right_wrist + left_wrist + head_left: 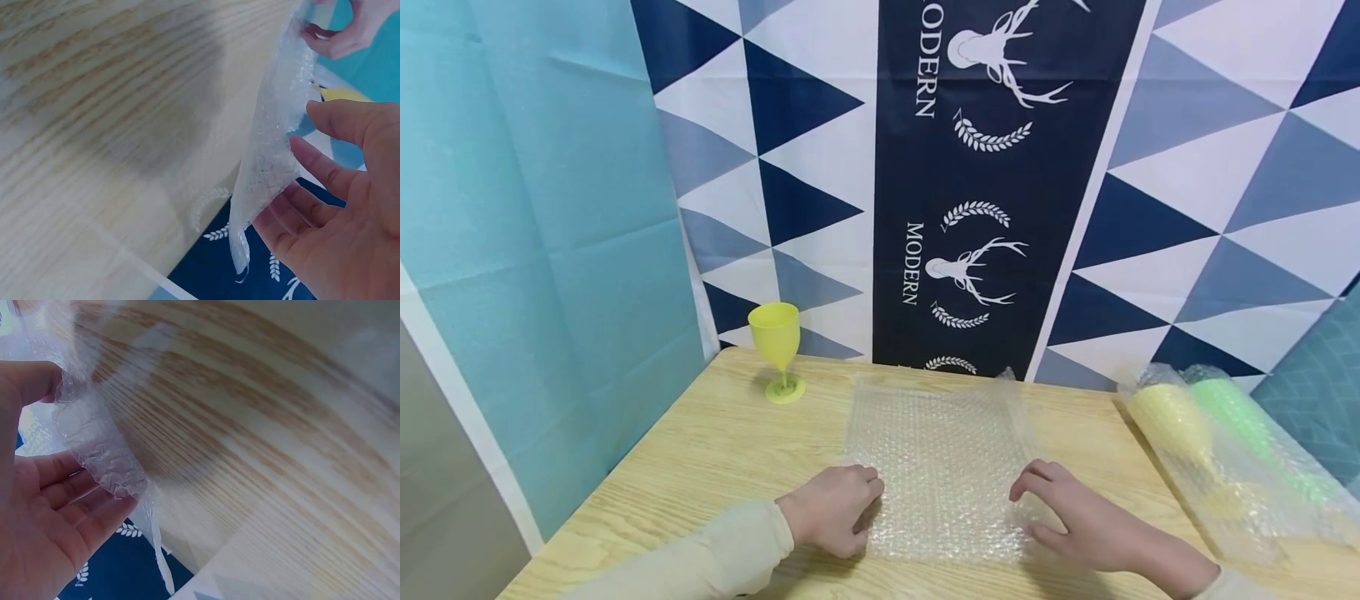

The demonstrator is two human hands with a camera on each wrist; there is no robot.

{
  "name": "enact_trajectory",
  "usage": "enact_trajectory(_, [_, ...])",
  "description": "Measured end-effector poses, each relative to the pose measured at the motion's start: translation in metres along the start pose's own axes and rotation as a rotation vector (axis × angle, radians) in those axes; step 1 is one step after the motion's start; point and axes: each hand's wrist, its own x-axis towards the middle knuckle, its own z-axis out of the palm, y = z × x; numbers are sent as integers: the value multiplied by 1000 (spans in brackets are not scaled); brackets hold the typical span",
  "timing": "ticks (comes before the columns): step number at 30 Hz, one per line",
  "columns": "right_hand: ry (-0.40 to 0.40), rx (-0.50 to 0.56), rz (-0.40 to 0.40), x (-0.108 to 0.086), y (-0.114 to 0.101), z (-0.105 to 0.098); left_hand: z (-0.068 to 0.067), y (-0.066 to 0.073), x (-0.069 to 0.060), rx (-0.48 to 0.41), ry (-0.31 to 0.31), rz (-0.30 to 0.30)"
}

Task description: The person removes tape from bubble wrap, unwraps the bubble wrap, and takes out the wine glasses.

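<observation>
A clear sheet of bubble wrap (943,462) lies on the wooden table, its far right corner raised. My left hand (837,510) grips its left edge near the front corner. In the left wrist view the bent thumb and the fingers of this hand (59,515) meet the wrap's edge (94,434). At the right edge is my right hand (1086,521), thumb and fingers apart. The right wrist view shows fingertips of that hand (340,206) touching the wrap (269,150), the thumb held off to the side.
A yellow-green goblet (777,337) stands upright at the table's back left. Two wrapped goblets, one yellow (1172,421) and one green (1240,408), lie at the right edge. Patterned cloth (970,192) hangs behind the table, plain teal cloth (550,208) at the left.
</observation>
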Motion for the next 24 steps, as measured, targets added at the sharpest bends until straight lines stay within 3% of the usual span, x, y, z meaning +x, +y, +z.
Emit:
enact_trajectory(4, [30, -4, -28, 1, -2, -4, 2, 1, -2, -3, 2, -6])
enact_trajectory(11, [251, -63, -135, 1, -1, -15, 4, -1, -2, -16, 19, 0])
enact_trajectory(16, [324, -56, -164, 3, 6, -29, 3, -1, -1, -28, 19, -6])
enact_trajectory(21, [371, -113, -143, -4, 27, -38, 1, 0, 0, -5, -3, -13])
enact_trajectory(24, [360, -126, -91, -12, 43, -45, 0, 1, 1, -1, -18, -19])
